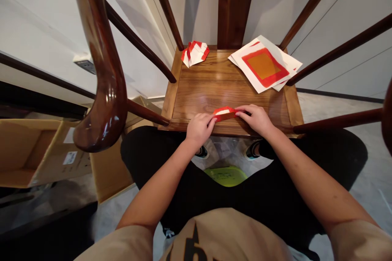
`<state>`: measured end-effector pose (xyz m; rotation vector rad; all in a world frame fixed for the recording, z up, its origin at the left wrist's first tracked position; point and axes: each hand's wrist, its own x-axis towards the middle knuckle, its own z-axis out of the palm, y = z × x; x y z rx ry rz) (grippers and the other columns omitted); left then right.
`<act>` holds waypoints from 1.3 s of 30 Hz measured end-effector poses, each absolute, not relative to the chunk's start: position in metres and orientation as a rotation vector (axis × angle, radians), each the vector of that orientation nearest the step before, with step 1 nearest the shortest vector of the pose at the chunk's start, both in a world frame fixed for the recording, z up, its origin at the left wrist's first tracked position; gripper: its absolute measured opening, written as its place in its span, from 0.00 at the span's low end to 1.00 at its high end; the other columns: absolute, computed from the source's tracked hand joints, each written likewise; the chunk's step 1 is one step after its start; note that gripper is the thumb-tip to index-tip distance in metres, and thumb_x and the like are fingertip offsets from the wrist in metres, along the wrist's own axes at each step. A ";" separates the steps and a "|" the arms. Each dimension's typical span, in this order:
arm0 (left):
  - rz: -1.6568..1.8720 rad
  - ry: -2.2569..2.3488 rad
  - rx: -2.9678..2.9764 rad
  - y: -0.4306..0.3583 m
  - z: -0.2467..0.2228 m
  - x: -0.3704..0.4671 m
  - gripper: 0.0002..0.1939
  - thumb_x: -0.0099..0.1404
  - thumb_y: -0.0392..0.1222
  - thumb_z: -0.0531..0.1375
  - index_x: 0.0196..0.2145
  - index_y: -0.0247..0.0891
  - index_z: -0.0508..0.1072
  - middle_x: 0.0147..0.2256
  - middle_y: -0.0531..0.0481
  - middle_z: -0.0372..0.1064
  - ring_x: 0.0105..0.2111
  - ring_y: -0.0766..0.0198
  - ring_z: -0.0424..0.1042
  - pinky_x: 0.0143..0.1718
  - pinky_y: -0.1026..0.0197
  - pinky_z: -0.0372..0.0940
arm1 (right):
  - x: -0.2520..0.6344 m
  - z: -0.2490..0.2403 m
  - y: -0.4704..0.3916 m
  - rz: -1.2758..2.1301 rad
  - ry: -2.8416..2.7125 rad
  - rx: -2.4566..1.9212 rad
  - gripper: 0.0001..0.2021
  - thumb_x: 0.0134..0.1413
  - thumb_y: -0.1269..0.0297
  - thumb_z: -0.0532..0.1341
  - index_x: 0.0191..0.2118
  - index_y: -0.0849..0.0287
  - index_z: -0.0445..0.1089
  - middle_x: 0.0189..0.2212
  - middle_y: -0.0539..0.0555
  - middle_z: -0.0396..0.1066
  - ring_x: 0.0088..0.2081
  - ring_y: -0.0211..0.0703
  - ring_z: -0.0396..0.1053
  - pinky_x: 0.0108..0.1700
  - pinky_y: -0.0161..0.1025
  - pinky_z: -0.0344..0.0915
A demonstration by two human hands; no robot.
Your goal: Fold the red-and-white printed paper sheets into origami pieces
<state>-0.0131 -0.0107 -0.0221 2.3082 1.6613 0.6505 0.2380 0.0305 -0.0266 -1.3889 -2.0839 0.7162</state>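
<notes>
A narrow strip of folded red and white paper (pixel 226 114) is stretched between my two hands at the front edge of the wooden chair seat (pixel 202 85). My left hand (pixel 199 127) pinches its left end, and my right hand (pixel 255 119) pinches the right end between thumb and fingers. Toward the back left of the seat lies another folded red and white paper piece (pixel 196 53). At the back right rests a small stack of white paper sheets (pixel 265 65); the top one bears a red square with an orange middle.
Dark wooden armrests and spindles frame the seat, the left armrest (pixel 101 102) rising close to the camera. Open cardboard boxes (pixel 55 151) stand on the floor at left. Beneath the seat's front edge, a green lid-like object (pixel 226 176) lies between my feet.
</notes>
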 end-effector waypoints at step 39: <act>0.518 1.777 2.469 -0.013 -0.018 -0.011 0.16 0.71 0.39 0.53 0.52 0.44 0.75 0.49 0.43 0.71 0.48 0.51 0.68 0.48 0.49 0.61 | 0.221 -0.039 0.001 0.361 -2.292 -1.452 0.16 0.67 0.59 0.54 0.48 0.56 0.77 0.37 0.58 0.74 0.40 0.50 0.69 0.46 0.46 0.64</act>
